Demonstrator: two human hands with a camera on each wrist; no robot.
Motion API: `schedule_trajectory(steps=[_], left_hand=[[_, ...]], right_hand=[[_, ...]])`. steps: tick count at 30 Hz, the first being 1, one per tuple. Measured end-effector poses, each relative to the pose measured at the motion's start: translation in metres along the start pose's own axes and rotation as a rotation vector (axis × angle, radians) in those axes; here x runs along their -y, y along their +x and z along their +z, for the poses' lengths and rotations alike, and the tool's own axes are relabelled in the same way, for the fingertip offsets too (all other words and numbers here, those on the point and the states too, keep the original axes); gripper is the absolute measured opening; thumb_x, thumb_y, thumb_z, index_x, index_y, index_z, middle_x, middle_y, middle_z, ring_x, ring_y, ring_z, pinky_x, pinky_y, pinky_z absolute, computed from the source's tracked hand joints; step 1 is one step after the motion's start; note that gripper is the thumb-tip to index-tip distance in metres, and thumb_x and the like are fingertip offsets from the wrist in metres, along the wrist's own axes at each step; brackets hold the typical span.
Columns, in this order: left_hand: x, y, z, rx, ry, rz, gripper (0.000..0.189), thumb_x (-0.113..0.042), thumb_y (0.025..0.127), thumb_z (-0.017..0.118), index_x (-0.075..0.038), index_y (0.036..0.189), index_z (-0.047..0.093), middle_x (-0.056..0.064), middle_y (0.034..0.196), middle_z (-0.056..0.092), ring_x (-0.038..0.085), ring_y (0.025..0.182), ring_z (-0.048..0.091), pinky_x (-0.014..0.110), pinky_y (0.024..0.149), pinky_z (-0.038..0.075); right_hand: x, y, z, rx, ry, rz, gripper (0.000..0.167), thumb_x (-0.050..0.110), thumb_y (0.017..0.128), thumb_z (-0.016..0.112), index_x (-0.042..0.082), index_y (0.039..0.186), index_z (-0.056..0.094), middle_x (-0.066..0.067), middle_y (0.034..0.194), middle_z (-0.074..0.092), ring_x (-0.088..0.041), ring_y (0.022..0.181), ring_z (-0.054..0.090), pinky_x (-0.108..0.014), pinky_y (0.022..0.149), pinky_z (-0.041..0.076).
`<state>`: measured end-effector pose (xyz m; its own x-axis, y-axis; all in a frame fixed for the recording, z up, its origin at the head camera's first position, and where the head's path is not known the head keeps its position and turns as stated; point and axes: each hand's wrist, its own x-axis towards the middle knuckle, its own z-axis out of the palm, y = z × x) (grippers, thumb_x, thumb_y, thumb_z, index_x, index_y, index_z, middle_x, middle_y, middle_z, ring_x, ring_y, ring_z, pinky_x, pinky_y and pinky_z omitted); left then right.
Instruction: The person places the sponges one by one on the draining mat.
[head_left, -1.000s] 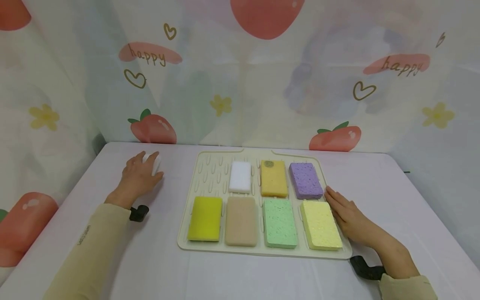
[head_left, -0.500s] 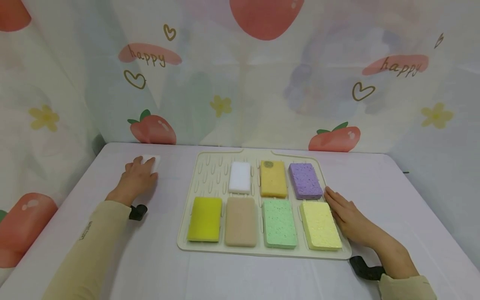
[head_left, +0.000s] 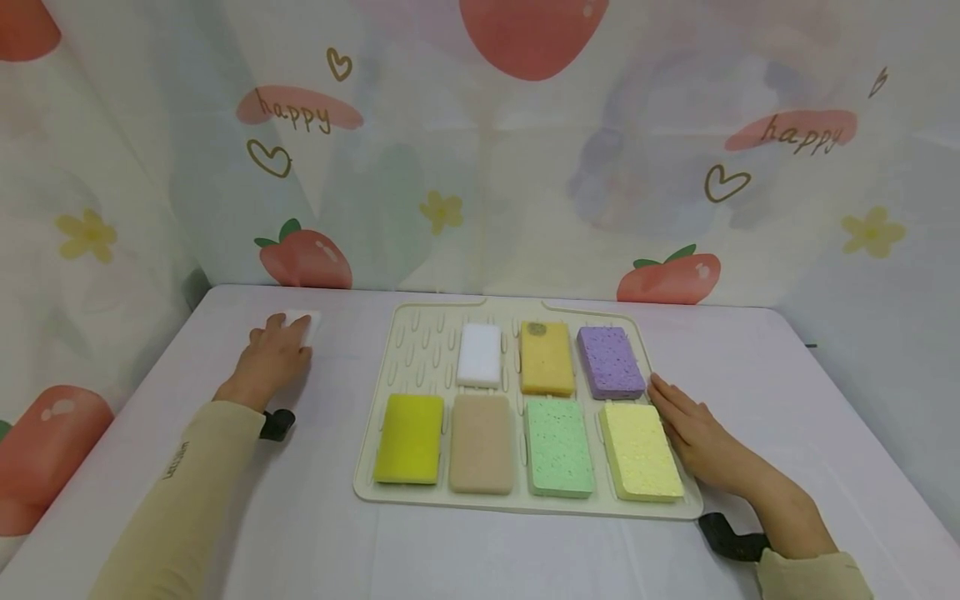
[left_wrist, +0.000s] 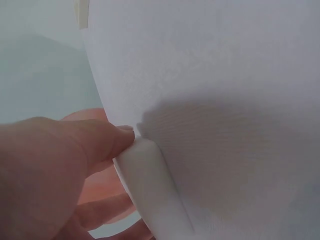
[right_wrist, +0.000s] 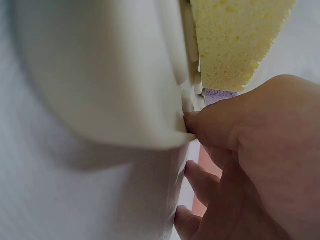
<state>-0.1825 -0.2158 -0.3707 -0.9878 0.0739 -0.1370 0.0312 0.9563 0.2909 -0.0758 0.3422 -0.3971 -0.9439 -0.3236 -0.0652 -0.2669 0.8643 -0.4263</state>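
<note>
At the back left of the table, my left hand (head_left: 272, 357) holds a small white sponge (left_wrist: 150, 185) lying flat on the cloth. Its thumb presses the sponge's near end in the left wrist view, with the other fingers on the far side; the hand covers most of it in the head view. My right hand (head_left: 697, 433) rests along the right edge of a cream drying tray (head_left: 420, 342), fingers straight. The right wrist view has its thumb on the tray's rim, right by the pale yellow sponge (right_wrist: 235, 40).
On the tray sit a white sponge (head_left: 479, 356), a tan-yellow one (head_left: 546, 358), a purple one (head_left: 611, 362), a bright yellow one (head_left: 409, 439), a beige one (head_left: 482, 444) and a green one (head_left: 559, 448). A printed cloth wall (head_left: 525, 183) stands behind the table.
My left thumb has drawn in toward the fingers, and the white sponge under that hand lies flatter. The right hand and the tray have stayed put.
</note>
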Motion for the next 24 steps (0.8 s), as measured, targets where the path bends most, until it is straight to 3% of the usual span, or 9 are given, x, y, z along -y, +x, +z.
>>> schedule_trajectory(steps=[13, 24], left_hand=[[-0.0018, 0.0011, 0.0014, 0.008, 0.034, -0.02, 0.053, -0.011, 0.101, 0.046, 0.005, 0.149, 0.031, 0.041, 0.148, 0.023, 0.063, 0.119, 0.038, 0.068, 0.094, 0.044], [-0.0049, 0.0033, 0.0024, -0.056, 0.02, -0.003, 0.048, -0.007, 0.101, 0.048, 0.008, 0.145, 0.037, 0.042, 0.141, 0.033, 0.061, 0.112, 0.045, 0.067, 0.093, 0.046]], right_hand=[[0.0001, 0.0005, 0.0004, -0.003, -0.003, -0.005, 0.053, 0.009, 0.103, 0.046, -0.009, 0.15, 0.031, -0.029, 0.158, 0.024, -0.059, 0.14, 0.023, -0.081, 0.104, 0.018], [-0.0007, 0.0003, 0.0006, 0.0, -0.01, -0.004, 0.053, 0.01, 0.103, 0.046, -0.009, 0.151, 0.03, -0.029, 0.158, 0.024, -0.059, 0.14, 0.023, -0.081, 0.103, 0.018]])
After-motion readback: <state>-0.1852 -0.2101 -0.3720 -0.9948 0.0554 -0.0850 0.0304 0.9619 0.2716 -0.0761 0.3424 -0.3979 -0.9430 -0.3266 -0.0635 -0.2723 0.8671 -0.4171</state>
